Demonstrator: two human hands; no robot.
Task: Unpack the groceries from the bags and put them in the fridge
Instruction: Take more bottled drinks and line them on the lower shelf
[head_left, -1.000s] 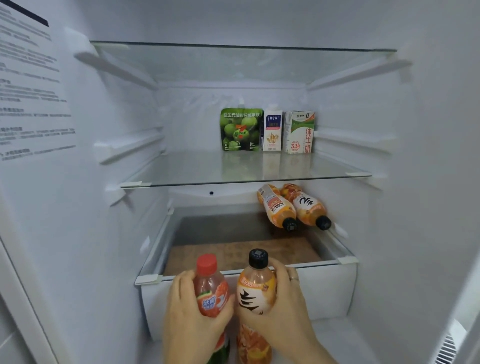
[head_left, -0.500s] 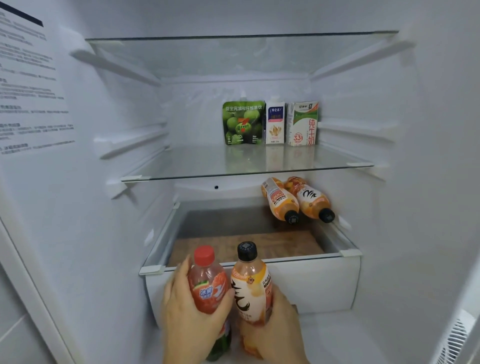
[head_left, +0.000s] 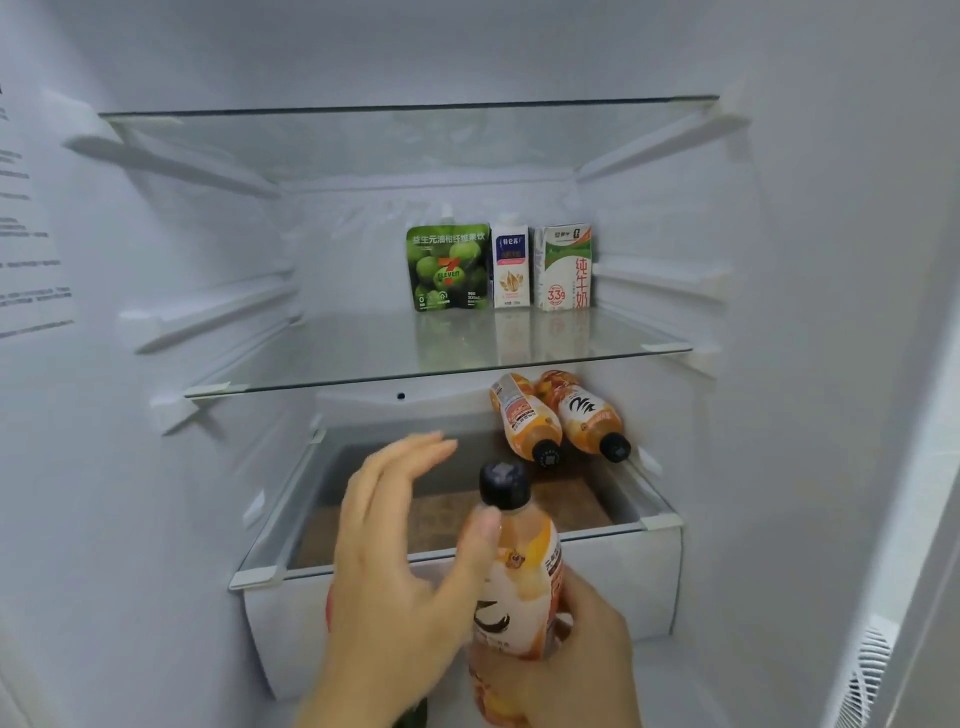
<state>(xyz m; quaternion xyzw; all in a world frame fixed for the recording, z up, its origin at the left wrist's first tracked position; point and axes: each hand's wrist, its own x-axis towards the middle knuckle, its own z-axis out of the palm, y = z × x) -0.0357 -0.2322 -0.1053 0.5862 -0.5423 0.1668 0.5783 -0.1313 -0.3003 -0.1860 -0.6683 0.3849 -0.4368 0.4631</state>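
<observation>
Left hand (head_left: 395, 561) lifted open, right hand (head_left: 584, 667) holding bottle (head_left: 522, 582)

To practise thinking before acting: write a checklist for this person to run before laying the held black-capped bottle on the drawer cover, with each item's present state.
1. Right hand grip on the black-capped bottle: ok, fingers curl round its lower body.
2. Cap on: ok.
3. Left hand clear of the path: not ok, it spreads open before the drawer cover, thumb against the bottle.
4. Free space on the cover: ok, bare left of the two lying bottles.
5. What sits behind the left hand: cannot tell.
</observation>
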